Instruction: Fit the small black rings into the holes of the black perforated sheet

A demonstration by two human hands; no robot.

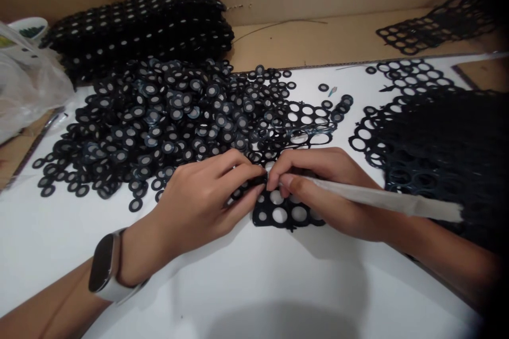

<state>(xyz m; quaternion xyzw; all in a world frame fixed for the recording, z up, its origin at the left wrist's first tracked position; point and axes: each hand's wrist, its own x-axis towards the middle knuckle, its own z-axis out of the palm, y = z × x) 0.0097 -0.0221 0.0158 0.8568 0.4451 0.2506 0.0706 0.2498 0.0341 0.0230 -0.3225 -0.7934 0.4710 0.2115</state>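
My left hand (210,193) is closed in a pinch at the left edge of a black perforated rubber sheet (289,218), and a black ring or strip shows partly between its fingers. The sheet lies flat on the white surface, with rings in its left holes and bare round holes farther right. My right hand (338,196) grips a white stick-like tool (382,199), whose tip is hidden among the fingers over the sheet. Just beyond my left hand spreads a heap of black rings with pale grey centres (175,111).
Punched-out black webs (437,143) are piled on the right, with another web (413,34) at the back. Stacked dotted black sheets (139,26) stand behind the heap. A clear plastic bag (32,90) and a white bowl (29,26) sit at the left.
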